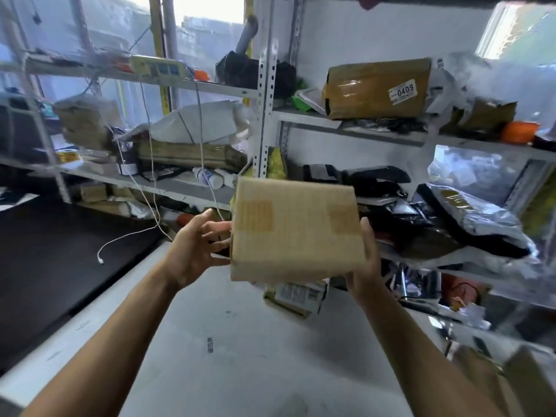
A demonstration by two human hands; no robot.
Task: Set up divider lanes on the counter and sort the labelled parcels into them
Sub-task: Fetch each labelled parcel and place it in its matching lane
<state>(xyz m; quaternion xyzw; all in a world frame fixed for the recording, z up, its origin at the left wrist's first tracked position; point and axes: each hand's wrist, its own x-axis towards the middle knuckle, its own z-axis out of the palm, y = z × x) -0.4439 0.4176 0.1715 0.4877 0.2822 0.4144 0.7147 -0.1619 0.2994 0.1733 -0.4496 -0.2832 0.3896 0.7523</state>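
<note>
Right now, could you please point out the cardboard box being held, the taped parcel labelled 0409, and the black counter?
cardboard box [296,230]: head view, middle of its top face.
parcel labelled 0409 [373,88]: head view, brown taped front.
black counter [60,254]: head view, bare surface.

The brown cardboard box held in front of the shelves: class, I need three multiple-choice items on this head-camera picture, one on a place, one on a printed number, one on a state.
1. Where is the plain brown cardboard box?
A. Held in the air in front of the grey metal shelving
B. Lying on the black counter
C. Standing on the floor

2. What number is on the white label of the tape-wrapped brown parcel on the upper right shelf?
A. 1234
B. 0409
C. 7750

3. How does the left hand stand at the box?
A. Fist closed around a cable
B. Flat on the counter
C. Fingers spread, open at the box's left edge

Answers: 1 A, the right hand grips its right edge before the grey metal shelving. 2 B, the label reads 0409. 3 C, the fingers are spread apart beside the edge.
</note>
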